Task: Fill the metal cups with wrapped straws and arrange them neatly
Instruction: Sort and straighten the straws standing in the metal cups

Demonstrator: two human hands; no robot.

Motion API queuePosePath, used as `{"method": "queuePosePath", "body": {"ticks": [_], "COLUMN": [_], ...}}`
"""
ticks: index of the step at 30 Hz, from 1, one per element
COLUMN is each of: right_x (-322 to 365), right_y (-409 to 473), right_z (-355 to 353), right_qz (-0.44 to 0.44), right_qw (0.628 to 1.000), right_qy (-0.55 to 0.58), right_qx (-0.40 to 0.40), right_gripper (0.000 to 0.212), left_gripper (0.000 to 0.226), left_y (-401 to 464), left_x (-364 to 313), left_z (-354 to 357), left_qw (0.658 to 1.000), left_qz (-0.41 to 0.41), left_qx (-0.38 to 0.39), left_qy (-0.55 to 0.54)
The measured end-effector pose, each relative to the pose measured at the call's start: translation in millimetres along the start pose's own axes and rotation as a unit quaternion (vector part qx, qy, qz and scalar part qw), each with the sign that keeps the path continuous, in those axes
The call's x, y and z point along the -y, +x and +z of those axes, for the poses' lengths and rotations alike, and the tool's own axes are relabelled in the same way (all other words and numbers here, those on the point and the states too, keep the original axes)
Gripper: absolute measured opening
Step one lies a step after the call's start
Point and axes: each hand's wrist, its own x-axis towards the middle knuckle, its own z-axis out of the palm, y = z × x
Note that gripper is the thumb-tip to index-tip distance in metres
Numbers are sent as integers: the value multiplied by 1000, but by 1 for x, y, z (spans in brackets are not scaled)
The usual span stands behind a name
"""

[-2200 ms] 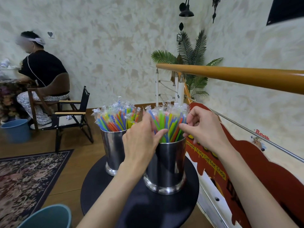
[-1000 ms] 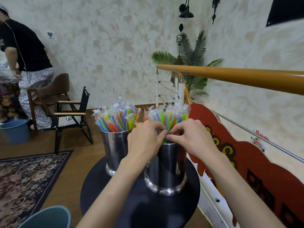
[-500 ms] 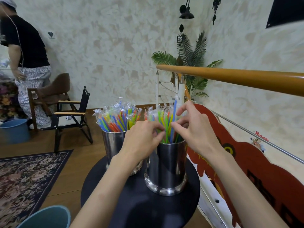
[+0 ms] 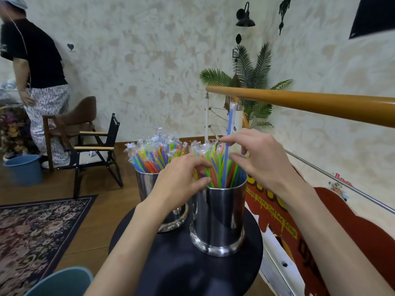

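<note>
Two shiny metal cups stand on a round black table [image 4: 183, 268]. The right cup [image 4: 220, 218] holds a bundle of wrapped coloured straws [image 4: 210, 161]. The left cup [image 4: 146, 184], partly behind my left wrist, is packed with wrapped straws [image 4: 154, 152]. My left hand [image 4: 181, 182] grips the straws at the right cup's left rim, fingers curled. My right hand [image 4: 258, 161] pinches one blue straw [image 4: 229, 129] between finger and thumb. That straw stands well above the others, its lower end still inside the right cup.
A wooden handrail [image 4: 320, 103] crosses above on the right, over a red coffee-shop sign board [image 4: 352, 227]. A teal bucket [image 4: 62, 280] sits at the lower left by a patterned rug [image 4: 38, 227]. Further left are a folding chair [image 4: 94, 150], a blue bucket [image 4: 23, 169] and a standing person [image 4: 38, 82].
The blue straw has risen higher out of the right cup in my right hand's pinch. My left hand stays on the bundle. The person at the left has stood up and turned.
</note>
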Motion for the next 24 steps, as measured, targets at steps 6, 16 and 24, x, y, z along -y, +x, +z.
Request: {"method": "queuePosePath", "body": {"ticks": [6, 16, 24], "right_x": [-9, 9, 31], "right_y": [19, 26, 7], "right_z": [-3, -14, 17], "right_qz": [-4, 74, 180], "right_qw": [994, 966, 974], "right_qy": [2, 197, 88], "right_qx": [-110, -151, 104], "right_gripper": [23, 15, 31], "left_gripper": [33, 31, 36], "left_y": [2, 1, 3], "left_x": [1, -2, -11], "left_z": [1, 1, -5], "left_qw": [999, 996, 984], "left_qz": [-8, -6, -26], "left_qx": [-24, -43, -125], "left_qy": [-35, -74, -122]}}
